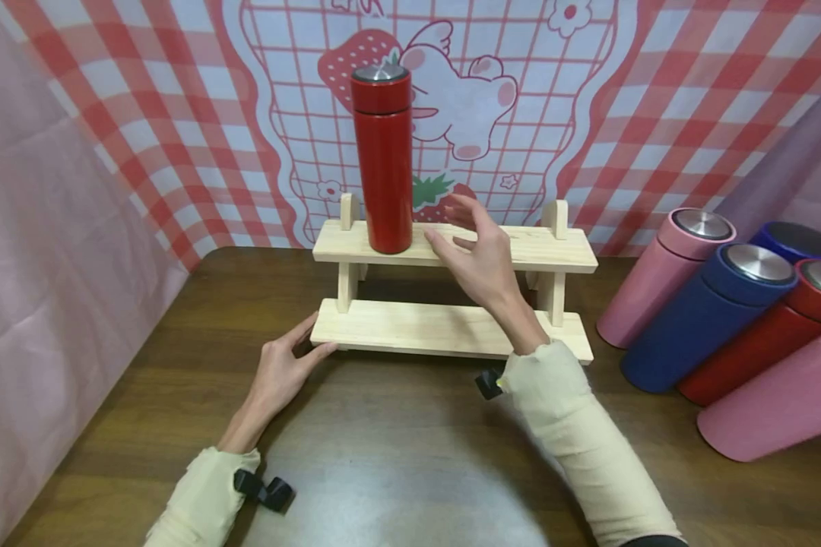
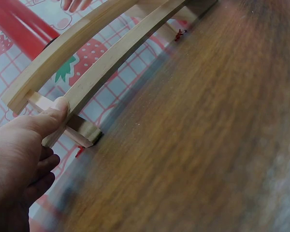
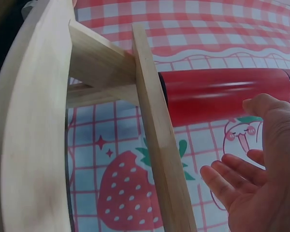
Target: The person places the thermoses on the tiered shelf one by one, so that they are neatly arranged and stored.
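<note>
A red flask (image 1: 383, 156) with a steel lid stands upright on the left part of the top board of a two-step wooden shelf (image 1: 561, 260). My right hand (image 1: 475, 254) hovers open just right of the flask, fingers spread, not touching it; the right wrist view shows the red flask (image 3: 222, 99) past my open right hand (image 3: 253, 179). My left hand (image 1: 283, 365) rests on the table with thumb and fingers against the lower board's left corner. In the left wrist view the thumb of my left hand (image 2: 26, 150) presses the wooden shelf (image 2: 101, 72) edge.
Several flasks lie at the table's right: pink (image 1: 660, 277), dark blue (image 1: 705, 315), red (image 1: 766, 338), another pink (image 1: 780, 403) and a blue one (image 1: 797, 239) behind. A checked strawberry cloth (image 1: 691, 99) hangs behind the shelf. The brown table (image 1: 397, 448) spreads in front.
</note>
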The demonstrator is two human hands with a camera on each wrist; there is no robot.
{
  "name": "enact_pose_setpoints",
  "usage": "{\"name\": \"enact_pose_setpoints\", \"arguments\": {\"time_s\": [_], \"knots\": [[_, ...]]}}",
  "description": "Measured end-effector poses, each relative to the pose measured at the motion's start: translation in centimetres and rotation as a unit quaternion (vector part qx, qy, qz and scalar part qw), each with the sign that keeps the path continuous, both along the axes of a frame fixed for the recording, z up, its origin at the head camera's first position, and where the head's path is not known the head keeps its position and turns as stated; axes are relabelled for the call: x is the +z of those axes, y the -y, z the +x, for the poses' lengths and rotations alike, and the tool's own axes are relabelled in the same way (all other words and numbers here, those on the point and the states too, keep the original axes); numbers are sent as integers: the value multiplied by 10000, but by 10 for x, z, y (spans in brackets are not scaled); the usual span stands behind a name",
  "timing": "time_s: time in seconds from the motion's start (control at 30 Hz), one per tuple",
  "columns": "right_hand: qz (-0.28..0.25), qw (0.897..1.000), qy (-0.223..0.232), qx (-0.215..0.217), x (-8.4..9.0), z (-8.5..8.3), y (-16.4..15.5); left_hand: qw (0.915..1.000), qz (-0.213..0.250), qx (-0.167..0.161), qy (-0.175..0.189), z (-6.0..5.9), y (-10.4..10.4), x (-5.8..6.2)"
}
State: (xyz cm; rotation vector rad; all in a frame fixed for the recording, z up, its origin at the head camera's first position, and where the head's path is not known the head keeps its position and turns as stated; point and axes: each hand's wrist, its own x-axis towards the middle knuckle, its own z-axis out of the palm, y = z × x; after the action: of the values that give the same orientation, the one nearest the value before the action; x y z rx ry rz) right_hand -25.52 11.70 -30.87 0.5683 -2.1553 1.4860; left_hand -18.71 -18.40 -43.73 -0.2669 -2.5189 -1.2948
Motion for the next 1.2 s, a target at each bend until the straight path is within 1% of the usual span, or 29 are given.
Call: {"name": "enact_pose_setpoints", "arguments": {"time_s": [0.33,0.57,0.83,1.2], "knots": [[4,9998,-8,-221,-13,20,-28,10000,13,-20,-38,0,-1,0],[-5,9998,43,-219,-21,33,-43,10000,-5,-10,-12,0,-1,0],[262,9987,-15,-440,-30,46,-56,10000,37,-22,-6,1,-1,0],[422,9961,-127,-761,-43,64,-79,9999,12,-46,-119,0,-1,-2]]}}
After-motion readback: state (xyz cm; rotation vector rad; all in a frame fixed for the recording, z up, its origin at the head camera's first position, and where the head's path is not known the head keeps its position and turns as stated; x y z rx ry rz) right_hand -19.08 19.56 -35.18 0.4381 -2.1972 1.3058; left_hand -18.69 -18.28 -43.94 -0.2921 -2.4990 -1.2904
